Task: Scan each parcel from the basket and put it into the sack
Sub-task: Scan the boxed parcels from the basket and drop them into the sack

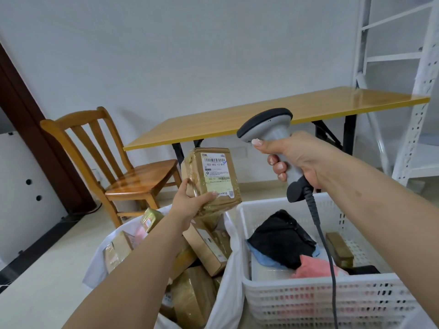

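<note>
Parcel (210, 180) in your left hand (190, 205) is the one being scanned: your thumb runs along the lower edge of its label face and your fingers wrap the taped side, so the grip is firm but sits low on the box. Your right hand (294, 157) is closed round the grey handle of the scanner (268, 129), forefinger up near the trigger, the head tilted toward the parcel and well apart from it.

Taking the basket (308, 298) as the landmark: the parcel is held in the air above and to the left of its far left corner, over the white sack (228, 288) that stands touching the basket's left wall. The scanner hangs above the basket's far rim, its coiled cable (325, 245) trailing down across the basket.

Risks, as I judge them: your thumb tip sits at the label's lower edge and could cover a code; the glossy tape may throw glare and spoil the read; a low hold on an upright box could let it tip; and the cable could snag on what lies in the basket.

It is a brown cardboard box wrapped in clear tape, somewhat crumpled, with a white shipping label facing you, a barcode at the top, and one lower corner peeling.
</note>
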`<action>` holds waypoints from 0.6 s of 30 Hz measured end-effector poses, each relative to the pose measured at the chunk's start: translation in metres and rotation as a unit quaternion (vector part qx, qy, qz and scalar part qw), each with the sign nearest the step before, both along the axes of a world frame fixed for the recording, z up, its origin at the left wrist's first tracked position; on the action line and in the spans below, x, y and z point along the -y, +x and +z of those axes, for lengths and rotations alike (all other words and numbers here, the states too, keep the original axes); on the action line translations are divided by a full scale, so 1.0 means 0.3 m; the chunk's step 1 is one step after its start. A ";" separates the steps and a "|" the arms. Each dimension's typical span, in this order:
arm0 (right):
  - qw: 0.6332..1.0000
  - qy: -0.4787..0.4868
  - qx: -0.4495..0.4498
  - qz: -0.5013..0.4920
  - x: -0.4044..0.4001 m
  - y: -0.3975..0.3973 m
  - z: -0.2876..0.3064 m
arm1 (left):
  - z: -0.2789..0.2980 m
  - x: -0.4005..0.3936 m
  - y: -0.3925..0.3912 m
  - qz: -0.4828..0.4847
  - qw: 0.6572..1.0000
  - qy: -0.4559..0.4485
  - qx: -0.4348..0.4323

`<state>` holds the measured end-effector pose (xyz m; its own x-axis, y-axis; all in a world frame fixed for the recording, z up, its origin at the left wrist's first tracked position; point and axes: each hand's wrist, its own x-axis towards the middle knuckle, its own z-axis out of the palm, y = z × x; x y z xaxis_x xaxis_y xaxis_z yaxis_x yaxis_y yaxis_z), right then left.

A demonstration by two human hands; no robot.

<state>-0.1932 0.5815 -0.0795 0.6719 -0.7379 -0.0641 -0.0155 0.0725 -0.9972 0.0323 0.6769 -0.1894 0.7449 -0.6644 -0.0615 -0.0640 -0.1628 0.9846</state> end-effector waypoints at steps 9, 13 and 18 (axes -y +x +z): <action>1.000 -0.010 -0.005 0.002 -0.006 0.001 0.001 | -0.023 -0.007 0.050 0.008 1.000 0.012 0.003; 1.000 -0.011 -0.009 0.005 -0.002 0.005 -0.001 | -0.033 -0.013 0.064 0.015 1.000 0.011 0.006; 1.000 0.009 0.001 0.016 -0.004 0.024 -0.004 | -0.046 -0.026 0.091 0.024 1.000 0.010 0.014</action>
